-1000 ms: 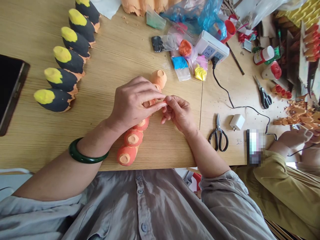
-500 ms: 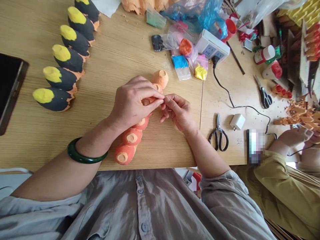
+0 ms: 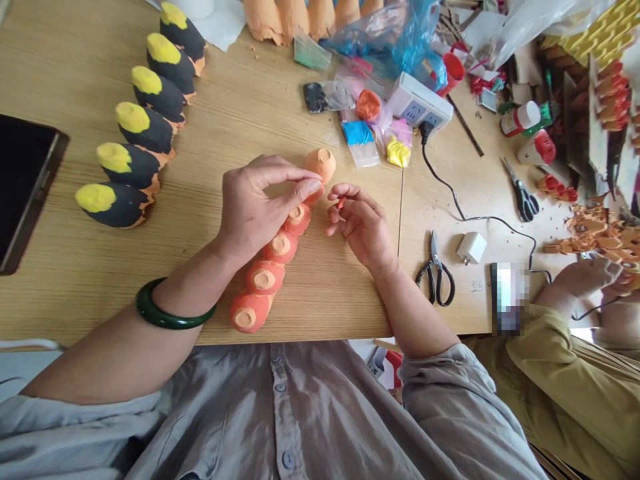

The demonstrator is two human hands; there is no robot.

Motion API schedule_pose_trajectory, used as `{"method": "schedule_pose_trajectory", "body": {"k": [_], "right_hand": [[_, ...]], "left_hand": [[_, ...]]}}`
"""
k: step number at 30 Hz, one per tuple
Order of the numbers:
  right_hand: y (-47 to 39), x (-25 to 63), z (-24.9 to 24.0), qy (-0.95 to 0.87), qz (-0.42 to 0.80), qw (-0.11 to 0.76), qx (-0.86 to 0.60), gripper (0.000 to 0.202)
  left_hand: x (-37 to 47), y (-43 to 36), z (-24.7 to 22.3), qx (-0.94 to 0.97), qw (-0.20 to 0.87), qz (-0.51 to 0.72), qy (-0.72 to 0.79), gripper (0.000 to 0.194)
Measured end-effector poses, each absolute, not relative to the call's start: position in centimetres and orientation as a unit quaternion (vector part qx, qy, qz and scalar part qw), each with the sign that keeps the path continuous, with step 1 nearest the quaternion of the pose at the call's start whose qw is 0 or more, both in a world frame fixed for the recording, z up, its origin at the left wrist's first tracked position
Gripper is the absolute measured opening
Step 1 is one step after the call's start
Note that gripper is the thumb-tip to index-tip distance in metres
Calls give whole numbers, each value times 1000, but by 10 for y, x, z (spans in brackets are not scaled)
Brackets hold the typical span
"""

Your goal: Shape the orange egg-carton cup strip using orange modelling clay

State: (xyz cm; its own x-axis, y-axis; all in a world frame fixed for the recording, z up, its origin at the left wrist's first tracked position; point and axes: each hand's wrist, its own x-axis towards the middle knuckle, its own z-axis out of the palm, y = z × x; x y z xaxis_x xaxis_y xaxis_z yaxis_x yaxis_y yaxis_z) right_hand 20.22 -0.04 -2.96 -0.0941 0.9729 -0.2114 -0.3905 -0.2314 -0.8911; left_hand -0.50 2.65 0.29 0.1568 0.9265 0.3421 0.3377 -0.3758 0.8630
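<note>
A strip of egg-carton cups [image 3: 265,277] lies slantwise on the table, its nearer cups coated in red-orange clay round bare tan tips. The farthest cup [image 3: 320,163] is bare tan. My left hand [image 3: 260,207] reaches over the strip, thumb and forefinger pinched together just by the upper cups; what lies between the fingertips is hidden. To the right of the strip, my right hand [image 3: 361,223] is held with curled fingers. A small bit of red clay [image 3: 341,203] shows between them. A dark green bangle [image 3: 173,313] circles my left wrist.
Black cups with yellow tops [image 3: 145,127] stand in a row at left, beside a dark phone [image 3: 27,190]. Clay packets [image 3: 360,137], a power strip [image 3: 420,100] and plastic bags lie at the back. Scissors [image 3: 436,270] and a white charger [image 3: 471,248] lie right. A co-worker's hand [image 3: 587,273] is at far right.
My hands have come apart from a shared pinch. The right hand has drawn slightly away with its fingers loosened, showing the red bit; the left thumb and forefinger stay together. The view has shifted slightly.
</note>
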Motion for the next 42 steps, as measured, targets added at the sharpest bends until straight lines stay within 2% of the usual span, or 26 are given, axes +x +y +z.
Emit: {"method": "schedule_pose_trajectory", "body": {"k": [4,7,9,14,19,24,28,31,35,39,42], "right_hand": [[-4,198,-28,-385,608,535,-442,41],[-7,196,-34,-472,535,555,-428,48],[-9,196,-40,-531,471,553,-436,48],[-11,198,-50,-650,301,537,-445,40],[-7,202,-58,-725,146,516,-432,37],[-6,204,-64,-742,111,502,-431,36],[-9,202,-59,-746,70,512,-420,25],[-10,199,-53,-716,105,547,-421,24],[-8,196,-53,-620,260,569,-473,45],[-3,195,-57,-475,446,561,-510,57],[-1,193,-56,-415,501,574,-497,59]], "left_hand": [[-5,33,-12,702,315,489,411,13],[-7,37,-23,705,307,528,361,24],[-7,37,-25,705,325,508,374,24],[-7,31,-15,670,390,479,411,12],[-5,28,-8,604,472,492,413,12],[-4,26,-9,576,519,493,395,9],[-2,25,-11,588,528,475,386,14],[-2,24,-6,627,502,452,387,15],[-9,28,0,649,410,449,457,25],[-18,40,-17,646,378,418,515,42],[-21,46,-35,676,363,385,513,43]]}}
